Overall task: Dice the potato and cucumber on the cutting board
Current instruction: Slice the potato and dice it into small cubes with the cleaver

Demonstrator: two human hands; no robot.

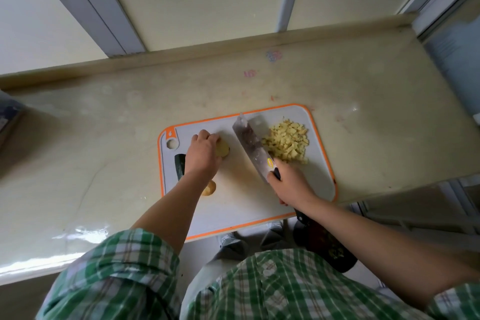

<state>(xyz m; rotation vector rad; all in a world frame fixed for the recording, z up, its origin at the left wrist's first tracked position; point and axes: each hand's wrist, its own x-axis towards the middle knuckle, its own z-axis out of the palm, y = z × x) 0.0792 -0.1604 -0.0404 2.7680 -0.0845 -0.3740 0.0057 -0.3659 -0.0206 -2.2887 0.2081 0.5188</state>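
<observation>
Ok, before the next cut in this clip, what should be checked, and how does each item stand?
1. Left hand grips the pale yellow potato piece on the grey orange-rimmed cutting board: ok.
2. Right hand grips the handle of the wide steel cleaver: ok.
3. Gap between blade and left hand: ok.
4. Pile of diced potato cubes lies on the far side of the blade, away from the cutting spot: ok.
5. Left fingertips tucked back: cannot tell, they are hidden.
6. Board fully supported: cannot tell, its near edge sits right at the counter's front edge.
</observation>
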